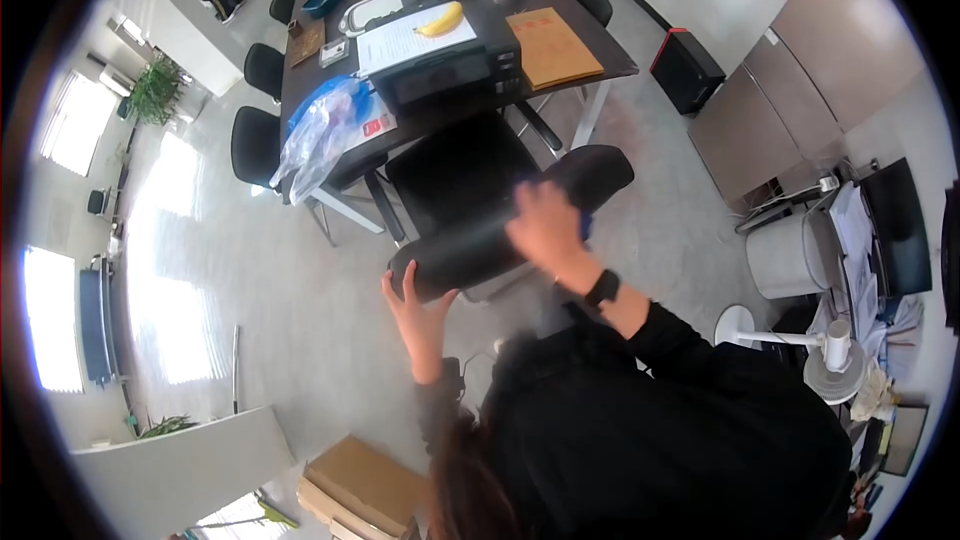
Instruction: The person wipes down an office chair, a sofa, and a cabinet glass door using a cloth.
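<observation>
A black office chair (460,250) stands directly before me, its padded backrest nearest and its seat facing the table. At the backrest's left end, my left hand (415,315) grips the edge, with fingers spread along the top and side. My right hand (548,230) is closed over the right part of the backrest and slightly smeared by motion. Bits of a blue cloth (586,226) show beside and under it; most of the cloth is hidden by the hand.
A dark table (440,125) beyond the chair carries a black printer (445,75), a banana (441,20), a brown envelope (552,48) and plastic bags (325,130). A cardboard box (360,485) lies behind me at left. To the right stand a bin (790,255) and a white fan (835,365).
</observation>
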The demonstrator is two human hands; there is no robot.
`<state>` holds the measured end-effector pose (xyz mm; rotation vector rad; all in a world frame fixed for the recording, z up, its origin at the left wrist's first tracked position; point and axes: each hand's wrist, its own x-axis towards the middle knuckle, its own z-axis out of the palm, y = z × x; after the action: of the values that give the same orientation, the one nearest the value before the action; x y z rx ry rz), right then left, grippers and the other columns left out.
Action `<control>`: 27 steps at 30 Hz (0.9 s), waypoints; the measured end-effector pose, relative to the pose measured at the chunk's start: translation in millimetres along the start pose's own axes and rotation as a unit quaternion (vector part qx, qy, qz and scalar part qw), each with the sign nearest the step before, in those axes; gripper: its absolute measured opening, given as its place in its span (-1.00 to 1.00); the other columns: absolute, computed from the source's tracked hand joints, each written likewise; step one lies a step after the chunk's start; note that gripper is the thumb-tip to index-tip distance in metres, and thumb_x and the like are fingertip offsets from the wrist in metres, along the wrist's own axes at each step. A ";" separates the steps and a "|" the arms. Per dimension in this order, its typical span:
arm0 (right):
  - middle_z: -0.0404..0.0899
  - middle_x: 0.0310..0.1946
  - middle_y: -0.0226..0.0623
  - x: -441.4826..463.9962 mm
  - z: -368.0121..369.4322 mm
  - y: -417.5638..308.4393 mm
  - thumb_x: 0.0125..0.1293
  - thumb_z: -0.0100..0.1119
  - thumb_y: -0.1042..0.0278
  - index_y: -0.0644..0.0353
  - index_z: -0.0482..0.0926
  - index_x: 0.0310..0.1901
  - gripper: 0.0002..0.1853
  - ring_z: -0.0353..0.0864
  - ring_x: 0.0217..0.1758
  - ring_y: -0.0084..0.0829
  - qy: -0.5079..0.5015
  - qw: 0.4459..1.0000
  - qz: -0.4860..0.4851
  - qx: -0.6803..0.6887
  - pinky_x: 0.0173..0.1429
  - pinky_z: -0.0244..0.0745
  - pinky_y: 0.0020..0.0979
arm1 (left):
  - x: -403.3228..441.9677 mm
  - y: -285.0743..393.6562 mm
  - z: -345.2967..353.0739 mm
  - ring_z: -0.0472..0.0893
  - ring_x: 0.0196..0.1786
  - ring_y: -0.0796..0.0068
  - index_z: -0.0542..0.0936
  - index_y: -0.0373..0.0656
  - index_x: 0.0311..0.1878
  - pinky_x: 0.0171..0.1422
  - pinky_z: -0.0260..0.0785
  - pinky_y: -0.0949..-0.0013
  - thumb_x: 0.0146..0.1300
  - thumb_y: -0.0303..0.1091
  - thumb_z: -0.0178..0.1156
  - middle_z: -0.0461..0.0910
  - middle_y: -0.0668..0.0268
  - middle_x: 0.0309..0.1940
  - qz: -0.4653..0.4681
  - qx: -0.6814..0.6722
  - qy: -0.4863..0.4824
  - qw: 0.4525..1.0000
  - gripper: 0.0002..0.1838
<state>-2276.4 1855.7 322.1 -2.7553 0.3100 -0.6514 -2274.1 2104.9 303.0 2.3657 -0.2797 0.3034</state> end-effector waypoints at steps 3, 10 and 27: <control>0.47 -0.22 -0.06 -109.1 -47.0 96.7 0.04 0.26 0.30 0.22 0.50 -0.05 -0.60 0.56 -0.17 -0.06 -0.047 0.998 0.025 -0.020 -0.34 0.58 -0.20 | -77.3 110.3 141.2 0.29 0.40 -0.11 0.39 0.07 0.35 0.35 0.33 0.03 -0.05 -0.28 0.53 0.16 0.04 0.41 0.058 -0.084 -0.132 0.986 -0.17; 0.48 -0.27 -0.09 -141.1 13.7 102.7 0.12 0.22 0.32 0.23 0.55 -0.14 -0.72 0.57 -0.34 -0.15 0.006 0.983 -0.134 0.123 -0.43 0.55 -0.29 | -119.1 67.0 220.3 0.23 0.45 -0.12 0.44 -0.09 0.33 0.49 0.15 0.01 0.26 -0.28 0.21 0.35 0.03 0.35 0.107 -0.046 -0.106 0.987 -0.45; 0.48 -0.21 -0.17 -126.2 -103.9 384.5 0.01 0.30 0.28 0.04 0.62 -0.01 -0.57 0.61 -0.14 -0.12 -0.094 0.987 -0.068 0.114 -0.19 0.58 -0.12 | -162.4 125.6 243.6 0.71 0.02 0.19 0.12 0.21 0.52 0.08 0.49 0.16 0.06 -0.40 0.47 0.59 0.07 0.16 -0.115 -0.067 -0.052 0.990 0.00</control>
<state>-2488.9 1506.9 233.9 -2.6056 0.0038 -0.4245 -2430.4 1865.6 162.2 2.2566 -0.0713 0.0488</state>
